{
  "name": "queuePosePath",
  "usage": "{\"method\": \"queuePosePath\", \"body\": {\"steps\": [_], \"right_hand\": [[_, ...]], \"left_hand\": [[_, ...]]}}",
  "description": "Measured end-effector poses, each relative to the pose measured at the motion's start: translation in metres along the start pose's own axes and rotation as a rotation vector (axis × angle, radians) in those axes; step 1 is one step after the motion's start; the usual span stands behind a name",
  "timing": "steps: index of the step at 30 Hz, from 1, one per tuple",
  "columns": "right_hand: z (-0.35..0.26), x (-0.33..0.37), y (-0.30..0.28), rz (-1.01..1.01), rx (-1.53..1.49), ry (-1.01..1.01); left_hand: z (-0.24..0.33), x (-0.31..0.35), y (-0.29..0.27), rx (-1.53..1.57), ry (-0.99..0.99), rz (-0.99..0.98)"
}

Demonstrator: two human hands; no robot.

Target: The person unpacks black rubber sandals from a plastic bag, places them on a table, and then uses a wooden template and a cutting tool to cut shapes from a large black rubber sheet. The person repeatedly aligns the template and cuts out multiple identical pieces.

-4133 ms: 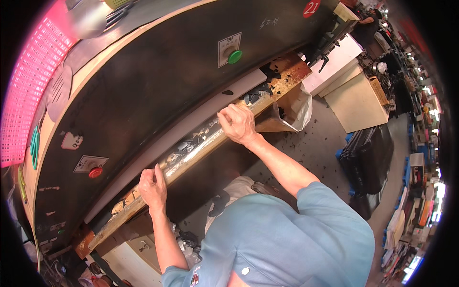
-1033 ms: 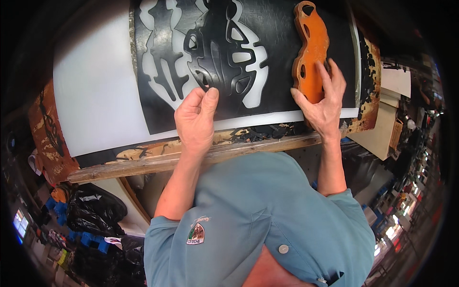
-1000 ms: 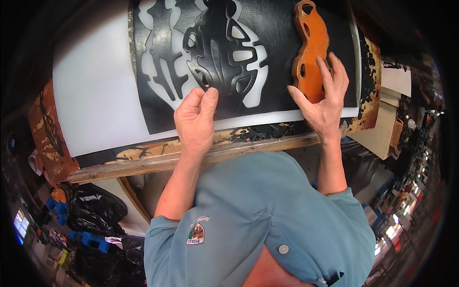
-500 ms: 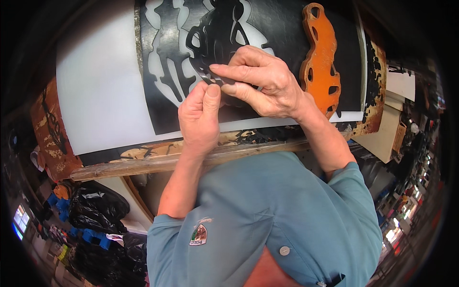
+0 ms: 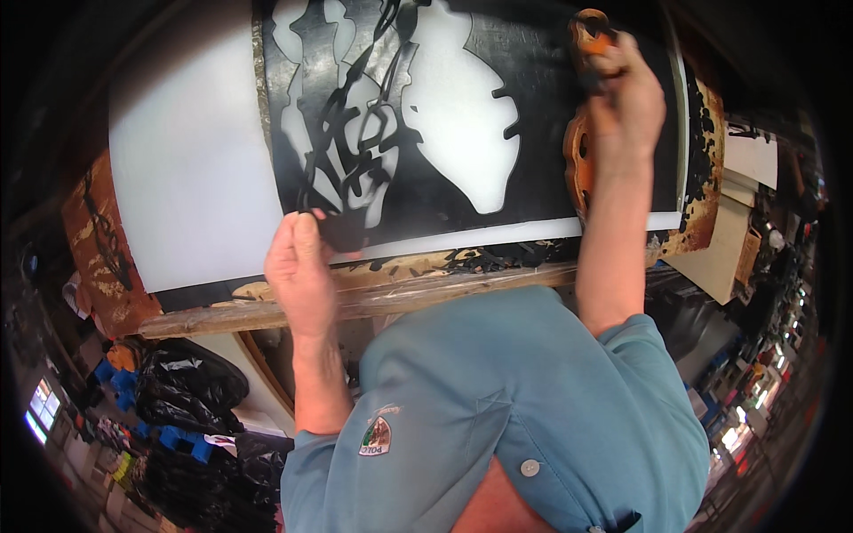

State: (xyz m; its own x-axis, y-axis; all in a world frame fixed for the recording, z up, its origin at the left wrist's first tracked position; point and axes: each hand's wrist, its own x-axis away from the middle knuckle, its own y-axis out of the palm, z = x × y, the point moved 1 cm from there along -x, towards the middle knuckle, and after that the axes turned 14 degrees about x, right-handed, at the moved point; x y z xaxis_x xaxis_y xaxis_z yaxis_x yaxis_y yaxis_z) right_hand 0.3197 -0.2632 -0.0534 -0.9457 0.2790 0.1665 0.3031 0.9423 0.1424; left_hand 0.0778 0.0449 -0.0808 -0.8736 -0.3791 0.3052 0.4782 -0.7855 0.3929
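My left hand point(image 5: 300, 262) pinches the solid end of a floppy black gasket point(image 5: 345, 226) between thumb and fingers. Its thin looped strands stretch up and away over the sheet, smeared by motion. On the far right, my right hand point(image 5: 629, 102) is closed over the upper part of an orange cutting die point(image 5: 577, 164); blur hides the exact grip, and my hand and forearm cover much of the die. Beneath both hands lies a black rubber sheet point(image 5: 542, 178) with several long cut-out openings, through which a white board point(image 5: 191, 160) shows.
A worn wooden rail point(image 5: 267, 317) runs along the near edge of the table. Black scraps point(image 5: 498, 258) lie beside it. Below left are a black plastic bag point(image 5: 191, 384) and blue plastic parts point(image 5: 182, 442). Pale boards point(image 5: 711, 244) stand at the right.
My hands have parted. The left has drawn the black gasket left and nearer, baring a wide white opening in the sheet; the right has moved up and right onto the orange die.
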Motion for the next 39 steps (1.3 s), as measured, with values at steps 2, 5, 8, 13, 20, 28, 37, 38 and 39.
{"method": "queuePosePath", "body": {"steps": [2, 5, 8, 13, 20, 28, 37, 38, 39], "right_hand": [[-0.013, -0.014, -0.018, 0.204, -0.157, 0.062], [-0.012, -0.011, -0.033, 0.053, 0.066, -0.199], [-0.001, 0.012, -0.026, -0.12, 0.172, -0.337], [0.014, 0.078, 0.026, -0.695, 0.992, -0.739], [0.039, 0.094, 0.045, -0.665, 0.904, -0.827], [0.016, 0.098, 0.014, -0.594, 1.036, -0.841], [0.008, 0.094, -0.075, -0.193, 1.607, -0.566], [0.01, 0.097, -0.079, -0.175, 1.592, -0.634], [0.011, 0.098, -0.082, -0.151, 1.599, -0.666]], "left_hand": [[0.011, -0.002, -0.022, -0.004, 0.014, 0.099], [0.031, -0.003, -0.056, 0.0, 0.081, 0.229], [0.051, -0.003, -0.077, -0.045, 0.136, 0.236], [0.108, -0.023, -0.086, -0.372, 0.191, 0.302], [0.238, -0.082, -0.149, -0.276, 0.573, 0.118], [0.189, -0.099, -0.355, -0.606, 0.337, 0.947], [0.171, -0.121, -0.458, -0.88, 0.469, 1.132], [0.176, -0.123, -0.466, -1.089, 0.456, 1.078], [0.181, -0.126, -0.473, -1.361, 0.244, 1.13]]}}
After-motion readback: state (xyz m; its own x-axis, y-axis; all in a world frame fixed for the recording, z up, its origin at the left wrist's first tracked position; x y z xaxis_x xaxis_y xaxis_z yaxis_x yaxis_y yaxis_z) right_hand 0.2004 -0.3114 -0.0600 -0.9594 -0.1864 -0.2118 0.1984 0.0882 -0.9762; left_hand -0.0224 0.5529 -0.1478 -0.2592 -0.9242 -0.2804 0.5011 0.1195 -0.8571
